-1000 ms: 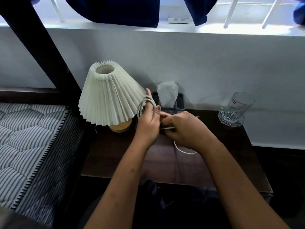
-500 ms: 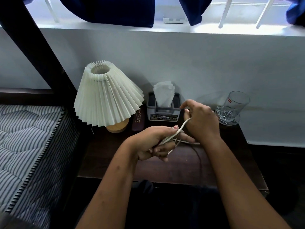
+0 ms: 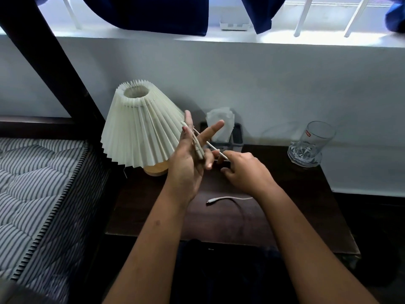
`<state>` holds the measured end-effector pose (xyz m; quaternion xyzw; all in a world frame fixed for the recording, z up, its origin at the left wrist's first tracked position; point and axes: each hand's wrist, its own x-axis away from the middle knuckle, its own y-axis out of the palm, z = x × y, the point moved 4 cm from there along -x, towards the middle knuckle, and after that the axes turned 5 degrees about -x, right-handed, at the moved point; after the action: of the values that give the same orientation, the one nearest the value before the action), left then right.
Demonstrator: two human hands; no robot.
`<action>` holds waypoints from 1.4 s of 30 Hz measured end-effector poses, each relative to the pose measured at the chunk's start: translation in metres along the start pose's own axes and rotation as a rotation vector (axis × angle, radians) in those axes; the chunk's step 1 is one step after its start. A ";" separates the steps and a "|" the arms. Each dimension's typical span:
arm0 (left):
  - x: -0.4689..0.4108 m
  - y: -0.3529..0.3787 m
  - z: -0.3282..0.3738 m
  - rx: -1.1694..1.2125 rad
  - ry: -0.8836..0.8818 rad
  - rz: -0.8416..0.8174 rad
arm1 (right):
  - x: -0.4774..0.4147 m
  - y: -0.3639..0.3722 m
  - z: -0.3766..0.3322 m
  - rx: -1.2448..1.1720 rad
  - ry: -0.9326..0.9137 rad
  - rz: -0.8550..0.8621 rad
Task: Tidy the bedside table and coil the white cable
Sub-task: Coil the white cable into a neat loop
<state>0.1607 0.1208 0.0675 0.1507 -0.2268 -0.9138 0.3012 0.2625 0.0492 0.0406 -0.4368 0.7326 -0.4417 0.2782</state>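
The white cable (image 3: 198, 145) sits mid-frame, several turns wound over the left hand (image 3: 188, 163), whose fingers are spread wide as a former. The right hand (image 3: 243, 172) pinches the taut strand just beside it. The free plug end trails on the bedside table (image 3: 306, 216) below. Best to keep steady tension and lay each turn flat beside the last.
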 end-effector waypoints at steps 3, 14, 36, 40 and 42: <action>-0.001 0.000 0.001 -0.143 0.099 0.033 | 0.001 0.008 -0.012 0.042 -0.035 -0.218; -0.003 -0.014 -0.005 -0.765 0.144 0.237 | 0.007 -0.007 -0.023 0.180 -0.116 -0.132; 0.022 0.018 -0.016 -0.089 -0.590 -0.461 | -0.001 -0.038 -0.001 -0.707 -0.083 0.320; 0.019 0.022 -0.008 0.191 -0.584 -0.475 | -0.001 -0.029 -0.002 -1.266 -0.044 0.066; 0.016 0.024 -0.005 0.285 -0.529 -0.430 | -0.001 -0.024 -0.011 -1.485 -0.044 -0.052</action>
<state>0.1616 0.0924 0.0730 -0.0059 -0.3847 -0.9230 0.0091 0.2634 0.0487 0.0673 -0.5358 0.8221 0.1722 -0.0862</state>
